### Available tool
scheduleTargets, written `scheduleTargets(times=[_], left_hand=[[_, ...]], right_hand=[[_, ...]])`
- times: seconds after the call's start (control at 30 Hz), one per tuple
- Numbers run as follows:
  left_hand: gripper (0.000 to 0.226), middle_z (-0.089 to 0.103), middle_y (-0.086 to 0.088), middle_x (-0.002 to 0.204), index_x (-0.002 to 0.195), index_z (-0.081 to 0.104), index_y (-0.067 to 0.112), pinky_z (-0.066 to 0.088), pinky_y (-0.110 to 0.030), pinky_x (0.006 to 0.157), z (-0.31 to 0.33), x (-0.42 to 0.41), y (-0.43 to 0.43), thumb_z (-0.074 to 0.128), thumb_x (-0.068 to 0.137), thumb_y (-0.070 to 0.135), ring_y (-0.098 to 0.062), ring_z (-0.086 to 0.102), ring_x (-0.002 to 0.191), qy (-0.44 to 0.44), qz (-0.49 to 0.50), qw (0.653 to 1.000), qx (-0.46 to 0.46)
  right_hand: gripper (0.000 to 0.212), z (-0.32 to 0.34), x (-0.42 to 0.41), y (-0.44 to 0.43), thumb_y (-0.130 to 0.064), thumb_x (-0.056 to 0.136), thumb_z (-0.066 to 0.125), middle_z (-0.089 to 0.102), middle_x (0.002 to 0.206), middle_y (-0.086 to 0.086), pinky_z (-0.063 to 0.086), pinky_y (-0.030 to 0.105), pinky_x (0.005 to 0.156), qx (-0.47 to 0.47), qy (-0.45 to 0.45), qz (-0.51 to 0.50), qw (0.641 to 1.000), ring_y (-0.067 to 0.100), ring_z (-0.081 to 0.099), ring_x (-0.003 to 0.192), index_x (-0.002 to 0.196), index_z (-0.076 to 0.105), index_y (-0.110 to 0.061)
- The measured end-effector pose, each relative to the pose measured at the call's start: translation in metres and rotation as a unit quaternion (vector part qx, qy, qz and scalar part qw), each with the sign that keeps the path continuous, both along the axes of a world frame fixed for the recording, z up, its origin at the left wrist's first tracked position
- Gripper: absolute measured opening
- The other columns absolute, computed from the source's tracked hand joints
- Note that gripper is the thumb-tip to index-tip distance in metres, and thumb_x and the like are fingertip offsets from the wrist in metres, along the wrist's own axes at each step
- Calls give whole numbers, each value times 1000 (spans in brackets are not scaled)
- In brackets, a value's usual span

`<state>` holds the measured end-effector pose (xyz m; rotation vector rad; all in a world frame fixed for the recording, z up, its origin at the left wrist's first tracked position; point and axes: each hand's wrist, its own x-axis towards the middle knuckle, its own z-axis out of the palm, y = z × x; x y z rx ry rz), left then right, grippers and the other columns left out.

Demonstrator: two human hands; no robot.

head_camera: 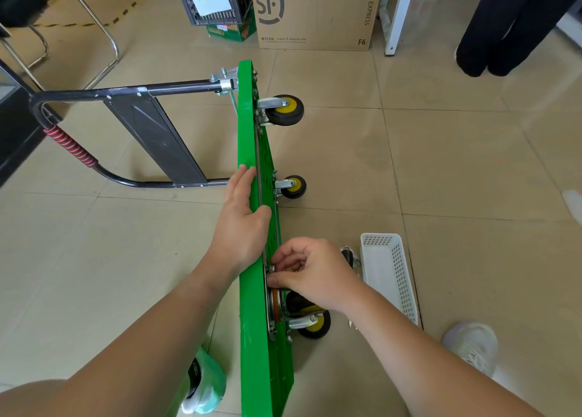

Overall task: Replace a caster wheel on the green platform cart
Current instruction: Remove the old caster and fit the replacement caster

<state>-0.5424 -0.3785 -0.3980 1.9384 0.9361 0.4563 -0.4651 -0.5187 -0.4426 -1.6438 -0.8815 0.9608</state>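
**Tiled floor, cart up on its edge, fingers working at the near caster**

Beige tiled floor (472, 164) all round, a cardboard box (315, 16) at the back, and the green platform cart (248, 139) stands on its long edge with its handle (126, 92) lying out to the left. Three casters stick out to the right. The one that matters is the near caster wheel (315, 322), black tyre and yellow hub, just below the right wrist.

The left hand (244, 221) lies flat on the deck, fingers straight and thumb hooked over the top rim, bracing the cart. The right hand (310, 271) is curled in tight, thumb and fingertips pinching at the upper corner of the mounting plate (271, 309). I can't tell whether a nut or bolt sits between those fingertips. The wheel hangs directly under that hand, touching or nearly touching the heel of the palm.

Now the risks. The cart balances on a narrow edge, so if the bracing hand eases, a twist at the plate could tip it over. A small fastener slipping free could fall and skitter across the tiles. The white basket (390, 275) sits near on the right, handy for parts. A loose caster (348, 256) lies just beside it, half hidden behind the knuckles. And if the plate comes free unsupported, the wheel's weight could swing it down.
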Motion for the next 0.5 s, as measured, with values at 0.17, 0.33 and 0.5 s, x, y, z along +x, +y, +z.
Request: scheduleTargets(times=[0.17, 0.33, 0.5], left_hand=[[69, 17, 15, 167, 159, 29, 27, 10, 15, 87, 1, 0, 0, 48, 97, 3, 12, 18, 138, 2, 1, 1000, 1], [69, 16, 16, 167, 159, 29, 27, 10, 13, 90, 1, -1, 0, 48, 97, 4, 12, 18, 139, 1, 1, 1000, 1], [69, 17, 13, 167, 159, 30, 25, 8, 14, 90, 0, 0, 0, 48, 96, 2, 12, 18, 138, -1, 1, 1000, 3]], right_hand=[[17, 2, 0, -2, -38, 73, 81, 75, 87, -20, 54, 18, 77, -17, -24, 17, 999, 1, 71, 83, 83, 71, -47], [10, 0, -1, -3, -43, 87, 72, 74, 88, -21, 57, 26, 78, -43, -96, 20, 994, -1, 68, 83, 95, 76, -38], [31, 3, -6, -2, -46, 98, 56, 59, 59, -23, 36, 13, 52, -32, -163, 31, 986, 0, 54, 59, 68, 64, -45]])
